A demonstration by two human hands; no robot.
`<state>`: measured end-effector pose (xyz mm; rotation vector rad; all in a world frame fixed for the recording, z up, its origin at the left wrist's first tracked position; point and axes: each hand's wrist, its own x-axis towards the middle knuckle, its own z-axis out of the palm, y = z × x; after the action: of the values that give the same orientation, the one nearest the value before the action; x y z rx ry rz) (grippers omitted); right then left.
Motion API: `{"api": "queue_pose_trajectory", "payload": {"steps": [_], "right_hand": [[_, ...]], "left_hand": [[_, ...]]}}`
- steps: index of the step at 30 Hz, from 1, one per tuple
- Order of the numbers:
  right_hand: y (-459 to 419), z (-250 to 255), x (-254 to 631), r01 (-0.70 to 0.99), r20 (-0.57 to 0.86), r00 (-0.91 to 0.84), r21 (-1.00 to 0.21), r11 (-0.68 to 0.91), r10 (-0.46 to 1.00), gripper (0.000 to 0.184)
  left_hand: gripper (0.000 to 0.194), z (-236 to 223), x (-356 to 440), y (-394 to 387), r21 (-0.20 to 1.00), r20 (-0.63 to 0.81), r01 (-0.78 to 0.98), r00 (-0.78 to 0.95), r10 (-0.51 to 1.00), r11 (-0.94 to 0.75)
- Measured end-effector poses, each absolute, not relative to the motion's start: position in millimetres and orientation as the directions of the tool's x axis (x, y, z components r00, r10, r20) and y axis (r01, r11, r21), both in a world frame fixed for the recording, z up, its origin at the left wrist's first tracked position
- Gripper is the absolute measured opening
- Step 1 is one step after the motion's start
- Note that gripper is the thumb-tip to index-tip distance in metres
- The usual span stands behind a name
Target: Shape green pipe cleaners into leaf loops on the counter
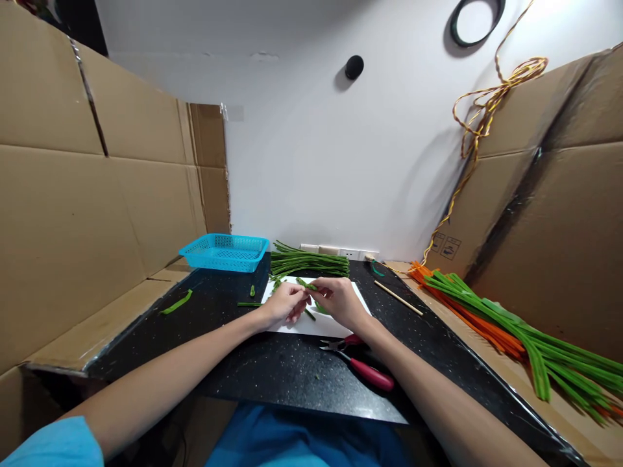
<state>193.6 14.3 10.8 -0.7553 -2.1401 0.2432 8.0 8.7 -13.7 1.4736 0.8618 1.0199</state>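
Note:
My left hand (pixel 286 303) and my right hand (pixel 339 301) meet over a white sheet (pixel 304 326), both with fingers pinched. Between them is a short green fuzzy piece (pixel 305 283), which looks like a bent pipe cleaner. A thin green stem (pixel 309 314) slants below the fingertips, partly hidden by my left hand. More green bits lie on the sheet behind and under my hands. Just below my right wrist rest pliers (pixel 370 374) with red handles, their jaws toward the sheet.
A blue basket (pixel 224 267) stands at the back left, beside a bundle of green stems (pixel 311 263). Green pipe cleaners (pixel 530 337) and orange pipe cleaners (pixel 479 324) lie along the right. A wooden stick (pixel 399 298) and a green strip (pixel 176 303) lie on the black table (pixel 272 376). Cardboard walls flank both sides.

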Motion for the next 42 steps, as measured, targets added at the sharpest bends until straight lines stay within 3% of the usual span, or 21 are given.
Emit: {"api": "queue_pose_trajectory", "payload": {"steps": [4, 8, 13, 19, 23, 31, 38, 42], "right_hand": [[22, 13, 201, 0.418, 0.693, -0.461, -0.381, 0.824, 0.554, 0.015], [31, 13, 210, 0.448, 0.72, -0.449, -0.33, 0.831, 0.529, 0.015], [32, 12, 216, 0.504, 0.754, -0.411, -0.281, 0.817, 0.513, 0.015], [33, 9, 216, 0.55, 0.762, -0.502, -0.083, 0.831, 0.409, 0.018], [33, 10, 218, 0.533, 0.741, -0.552, -0.039, 0.845, 0.382, 0.022], [28, 11, 213, 0.54, 0.71, -0.463, -0.249, 0.804, 0.531, 0.033], [26, 10, 204, 0.431, 0.684, -0.373, -0.471, 0.77, 0.627, 0.038], [30, 8, 205, 0.358, 0.677, -0.329, -0.557, 0.75, 0.659, 0.037]], "left_hand": [[0.061, -13, 7, 9, 0.965, 0.256, -0.017, 0.293, 0.921, -0.263], [0.06, -7, 4, 7, 0.949, 0.307, -0.009, 0.252, 0.918, -0.315], [0.056, -5, 3, 6, 0.964, 0.265, -0.074, 0.238, 0.934, -0.254], [0.056, -4, 4, 2, 0.982, 0.176, -0.136, 0.386, 0.906, -0.133], [0.058, -2, 5, -2, 0.984, 0.13, -0.168, 0.452, 0.883, -0.059], [0.055, 0, 8, -5, 0.986, 0.155, -0.122, 0.435, 0.887, -0.113], [0.049, -1, 11, -4, 0.963, 0.27, -0.12, 0.393, 0.879, -0.242], [0.048, -2, 12, -4, 0.965, 0.263, -0.106, 0.362, 0.894, -0.241]]}}
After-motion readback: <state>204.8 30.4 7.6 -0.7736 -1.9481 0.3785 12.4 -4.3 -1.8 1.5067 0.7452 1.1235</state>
